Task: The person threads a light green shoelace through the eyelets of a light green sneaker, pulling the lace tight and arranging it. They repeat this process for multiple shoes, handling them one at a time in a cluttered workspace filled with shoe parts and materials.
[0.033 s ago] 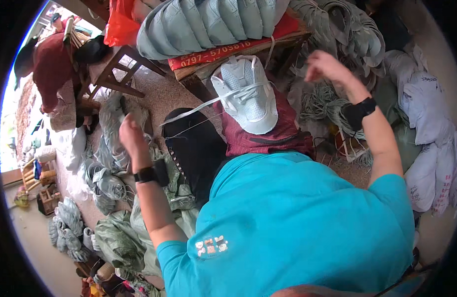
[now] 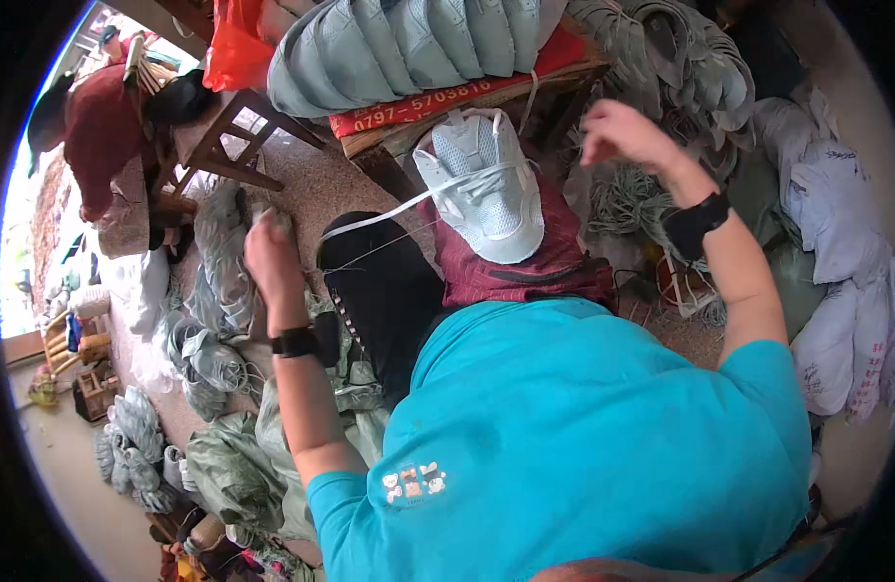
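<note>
A white shoe upper (image 2: 496,218) with mesh panels lies on my lap, over maroon cloth. White lace (image 2: 481,179) is wound across its middle, and one loose end stretches left over my dark trouser leg. A thin thread trails from the upper the same way. My left hand (image 2: 275,260) is raised to the left of the upper, apart from it, its fingers curled together. To the upper's right, my right hand (image 2: 627,138) is lifted with fingers bent inward. Whatever either hand may hold is too small to make out.
Ahead, nested grey shoe uppers (image 2: 408,48) rest on a wooden bench (image 2: 399,145) with a red cover. Bundled uppers (image 2: 680,58) and white sacks (image 2: 835,223) are on the right. A wooden stool (image 2: 224,145) and green sacks (image 2: 234,466) stand left. Another person (image 2: 108,126) sits far left.
My left hand has moved a little to the right and its fingers have curled. My right hand has shifted slightly left. The upper stays in place.
</note>
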Demonstrator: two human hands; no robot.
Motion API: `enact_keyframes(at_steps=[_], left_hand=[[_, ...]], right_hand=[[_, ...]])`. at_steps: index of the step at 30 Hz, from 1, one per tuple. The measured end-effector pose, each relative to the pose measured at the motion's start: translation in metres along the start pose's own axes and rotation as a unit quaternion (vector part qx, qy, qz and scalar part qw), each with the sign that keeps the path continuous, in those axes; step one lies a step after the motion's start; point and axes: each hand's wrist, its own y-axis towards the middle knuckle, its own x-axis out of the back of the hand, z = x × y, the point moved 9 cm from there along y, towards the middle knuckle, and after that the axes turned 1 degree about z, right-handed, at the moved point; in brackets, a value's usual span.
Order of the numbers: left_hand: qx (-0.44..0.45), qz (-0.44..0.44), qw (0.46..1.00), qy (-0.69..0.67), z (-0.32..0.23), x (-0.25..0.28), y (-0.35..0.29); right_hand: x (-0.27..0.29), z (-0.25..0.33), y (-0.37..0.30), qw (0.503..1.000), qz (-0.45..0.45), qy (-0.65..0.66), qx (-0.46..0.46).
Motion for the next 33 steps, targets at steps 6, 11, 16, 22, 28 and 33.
enact_keyframes(at_steps=[6,11,16,22,28,33], left_hand=[[0.039,0.254,0.958,-0.126,-0.069,-0.171,-0.092],[0.045,0.330,0.941,-0.063,-0.059,-0.207,-0.121],[0.070,0.327,0.942,-0.029,-0.058,-0.205,-0.127],[0.120,0.328,0.937,0.000,-0.044,-0.202,-0.131],[0.195,0.332,0.921,-0.053,-0.037,-0.212,-0.130],[0.203,0.356,0.911,-0.041,-0.046,-0.225,-0.121]], right_hand=[[-0.093,0.019,0.015,0.992,0.083,-0.069,0.069],[-0.104,0.043,0.018,0.939,0.054,-0.315,0.128],[-0.131,0.070,0.012,0.747,-0.026,-0.577,0.330],[-0.169,0.066,0.003,0.633,0.011,-0.699,0.333],[-0.156,0.073,0.011,0.695,0.089,-0.654,0.283],[-0.156,0.078,0.018,0.690,0.157,-0.658,0.257]])
